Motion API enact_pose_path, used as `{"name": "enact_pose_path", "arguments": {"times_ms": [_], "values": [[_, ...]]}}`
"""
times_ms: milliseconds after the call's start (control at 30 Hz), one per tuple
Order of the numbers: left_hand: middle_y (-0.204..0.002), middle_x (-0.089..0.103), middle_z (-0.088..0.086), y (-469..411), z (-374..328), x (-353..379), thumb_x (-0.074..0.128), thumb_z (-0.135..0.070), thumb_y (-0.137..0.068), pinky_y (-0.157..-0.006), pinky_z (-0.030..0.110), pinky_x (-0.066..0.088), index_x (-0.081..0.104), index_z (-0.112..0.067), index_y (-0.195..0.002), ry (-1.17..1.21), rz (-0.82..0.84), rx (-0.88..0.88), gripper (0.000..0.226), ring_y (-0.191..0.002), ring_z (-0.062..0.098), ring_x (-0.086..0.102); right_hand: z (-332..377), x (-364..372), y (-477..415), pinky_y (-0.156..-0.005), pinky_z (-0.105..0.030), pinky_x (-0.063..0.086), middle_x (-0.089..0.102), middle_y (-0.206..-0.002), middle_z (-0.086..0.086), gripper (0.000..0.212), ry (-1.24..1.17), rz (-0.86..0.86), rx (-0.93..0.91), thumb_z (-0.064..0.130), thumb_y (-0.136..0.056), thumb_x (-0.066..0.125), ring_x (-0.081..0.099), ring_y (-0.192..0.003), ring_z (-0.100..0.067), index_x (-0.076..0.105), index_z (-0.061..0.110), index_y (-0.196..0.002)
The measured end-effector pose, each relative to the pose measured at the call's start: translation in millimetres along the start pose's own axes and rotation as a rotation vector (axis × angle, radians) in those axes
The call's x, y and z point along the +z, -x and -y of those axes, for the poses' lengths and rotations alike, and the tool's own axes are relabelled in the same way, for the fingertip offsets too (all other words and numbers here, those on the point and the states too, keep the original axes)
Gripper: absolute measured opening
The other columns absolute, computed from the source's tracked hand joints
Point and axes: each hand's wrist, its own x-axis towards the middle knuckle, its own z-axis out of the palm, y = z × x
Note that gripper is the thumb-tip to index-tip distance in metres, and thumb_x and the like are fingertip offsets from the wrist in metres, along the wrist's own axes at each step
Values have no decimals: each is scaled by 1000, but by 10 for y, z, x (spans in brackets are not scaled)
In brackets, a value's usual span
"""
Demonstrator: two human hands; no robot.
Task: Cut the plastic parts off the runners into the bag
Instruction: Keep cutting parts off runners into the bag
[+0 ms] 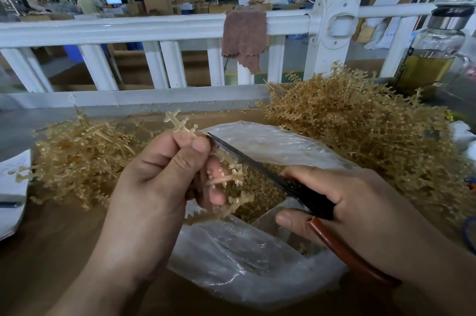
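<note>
My left hand [164,176] pinches a tan plastic runner [226,174] with small parts along its branches, held over the open clear plastic bag [257,264]. My right hand [360,210] grips scissors [257,163] with dark blades and red-brown handles. The blade tips touch the runner just beside my left thumb. Several small cut parts lie inside the bag [257,194].
A tall heap of tan runners [360,119] lies at the right, and a lower heap [85,153] at the left. A white railing [154,29] with a brown cloth [243,37] runs across the back. A glass bottle [432,52] stands far right. White paper [13,186] lies left.
</note>
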Motion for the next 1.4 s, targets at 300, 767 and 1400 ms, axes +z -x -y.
{"name": "enact_pose_path", "arguments": {"times_ms": [300,767,1400], "values": [[-78,72,4,15,31,34,65,-45,-91,-70,27,58,72,-22,-83,-113,14,58,25,-78,21,71,22,-33,13,-63,-25,48,62,-85,17,51,51,-12,-1,76,-73,45,61,-72,-2,54,42,-109],[-77,70,2,37,18,69,61,-43,-95,-68,19,54,69,-22,-80,-207,23,131,27,-73,14,66,5,-59,18,-63,-23,47,63,-82,16,49,71,-57,-63,75,-76,46,61,-70,-1,57,38,-108],[-76,68,1,19,61,41,63,-43,-94,-70,24,55,69,-27,-79,-132,51,133,23,-75,19,66,3,-62,15,-50,-21,45,63,-69,15,45,135,-106,-120,65,-80,49,61,-63,0,63,32,-107]]}}
